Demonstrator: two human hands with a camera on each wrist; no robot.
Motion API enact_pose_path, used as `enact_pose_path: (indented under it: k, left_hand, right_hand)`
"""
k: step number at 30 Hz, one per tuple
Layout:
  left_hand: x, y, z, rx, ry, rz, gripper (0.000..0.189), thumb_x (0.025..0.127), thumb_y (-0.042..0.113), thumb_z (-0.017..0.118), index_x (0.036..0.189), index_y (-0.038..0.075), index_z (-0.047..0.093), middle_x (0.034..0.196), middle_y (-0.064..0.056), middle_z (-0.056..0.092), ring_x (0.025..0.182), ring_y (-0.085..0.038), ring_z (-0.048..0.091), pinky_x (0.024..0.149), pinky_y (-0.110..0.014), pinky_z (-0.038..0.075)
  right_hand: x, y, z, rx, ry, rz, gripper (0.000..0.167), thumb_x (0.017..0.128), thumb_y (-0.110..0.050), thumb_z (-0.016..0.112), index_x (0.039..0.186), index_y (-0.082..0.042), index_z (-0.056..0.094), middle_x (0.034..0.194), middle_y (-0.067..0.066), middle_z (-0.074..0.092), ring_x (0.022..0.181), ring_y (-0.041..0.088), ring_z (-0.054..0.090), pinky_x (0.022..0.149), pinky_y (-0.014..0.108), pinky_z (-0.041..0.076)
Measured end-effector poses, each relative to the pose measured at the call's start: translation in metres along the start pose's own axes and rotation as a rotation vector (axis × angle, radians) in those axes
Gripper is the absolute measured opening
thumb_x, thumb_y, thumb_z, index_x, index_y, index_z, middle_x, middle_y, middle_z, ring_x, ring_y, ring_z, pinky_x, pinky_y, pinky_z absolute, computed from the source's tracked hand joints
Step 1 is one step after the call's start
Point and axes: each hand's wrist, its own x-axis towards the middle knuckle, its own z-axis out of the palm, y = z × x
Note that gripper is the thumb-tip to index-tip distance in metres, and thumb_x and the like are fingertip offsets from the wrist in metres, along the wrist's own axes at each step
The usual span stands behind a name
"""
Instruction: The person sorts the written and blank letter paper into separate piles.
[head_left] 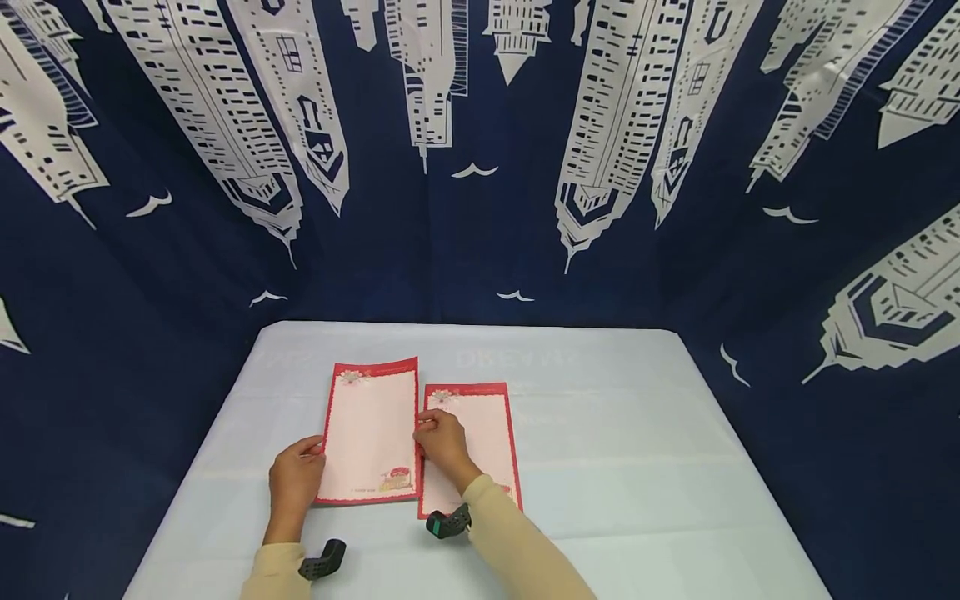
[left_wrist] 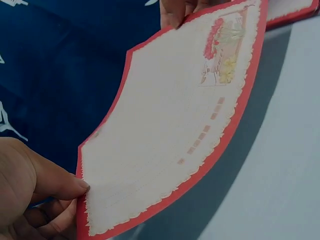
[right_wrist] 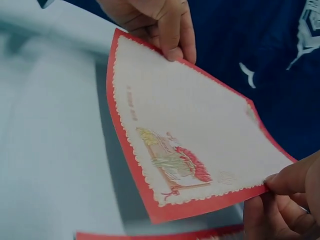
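Red edging ran all round the sheet of paper (head_left: 369, 433) that a person held up over the white table (head_left: 615, 450). The left hand (head_left: 297, 477) pinched its left side, with the thumb (left_wrist: 60, 181) on the front and fingers behind. The right hand (head_left: 446, 442) pinched the right side between thumb and fingers too. Between the hands the paper bent in a soft curve, and its shadow (left_wrist: 257, 115) fell on the table. A second red-edged sheet (head_left: 480, 421) lay on the table just to the right, partly under the right arm (head_left: 517, 542). It was hard to tell if that was one sheet or a little pile.

Holding the paper well probably called for a light pinch, right at the edges. A hard squeeze could have made a crease, and pushing the hands together could have bent it more. It seemed best to move both hands as one, and to keep the right sleeve (head_left: 502, 521) from rubbing the other sheet.

No box, bag or cup showed in any view. The nearest thing was a printed picture (right_wrist: 175, 162) of red and yellow flowers, perhaps in a box, but too faint to be sure.
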Motion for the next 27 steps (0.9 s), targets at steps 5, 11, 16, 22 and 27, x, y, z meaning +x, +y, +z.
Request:
enact_pose_path:
  k: [5,11,16,22,27]
  left_hand:
    - [0.001,-0.011,-0.005,0.031,0.018,-0.025,0.024,0.09,-0.004,0.061,0.111,-0.011,0.071,0.098,-0.025,0.07,0.09,-0.041,0.069,0.066,-0.032,0.051]
    - [0.0,-0.018,-0.004,0.057,-0.003,-0.031,0.024,0.092,-0.003,0.057,0.109,-0.013,0.069,0.1,-0.028,0.07,0.094,-0.045,0.066,0.076,-0.048,0.055]
    - [-0.001,-0.02,-0.001,0.067,0.035,-0.037,0.024,0.091,-0.004,0.056,0.107,-0.014,0.069,0.098,-0.028,0.07,0.092,-0.045,0.066,0.076,-0.05,0.054]
    - [-0.008,-0.021,0.004,0.071,0.036,-0.057,0.024,0.092,-0.002,0.055,0.108,-0.016,0.068,0.099,-0.032,0.068,0.092,-0.047,0.064,0.078,-0.055,0.054]
    - [-0.011,-0.02,0.004,0.084,0.071,-0.065,0.027,0.096,0.004,0.056,0.108,-0.016,0.068,0.105,-0.034,0.066,0.099,-0.05,0.061,0.086,-0.059,0.051]
  right_hand:
    - [-0.003,0.001,0.013,-0.032,-0.04,0.026,0.027,0.086,0.002,0.072,0.113,0.002,0.069,0.077,-0.001,0.064,0.053,0.009,0.06,0.054,0.026,0.055]
    - [-0.008,0.002,0.019,-0.071,-0.066,0.05,0.027,0.087,0.002,0.073,0.113,0.002,0.068,0.076,-0.001,0.063,0.055,0.01,0.062,0.055,0.025,0.054]
    - [-0.009,0.0,0.019,-0.136,-0.069,0.051,0.027,0.087,-0.003,0.075,0.113,0.001,0.068,0.071,-0.001,0.062,0.054,0.01,0.059,0.054,0.023,0.049]
    - [-0.013,-0.001,0.015,-0.193,-0.058,0.05,0.029,0.088,-0.009,0.075,0.114,0.002,0.067,0.069,0.0,0.059,0.056,0.011,0.055,0.054,0.024,0.047]
    - [-0.015,0.002,0.008,-0.178,-0.025,0.006,0.029,0.089,-0.01,0.072,0.115,0.003,0.068,0.076,0.0,0.06,0.061,0.01,0.055,0.058,0.025,0.048]
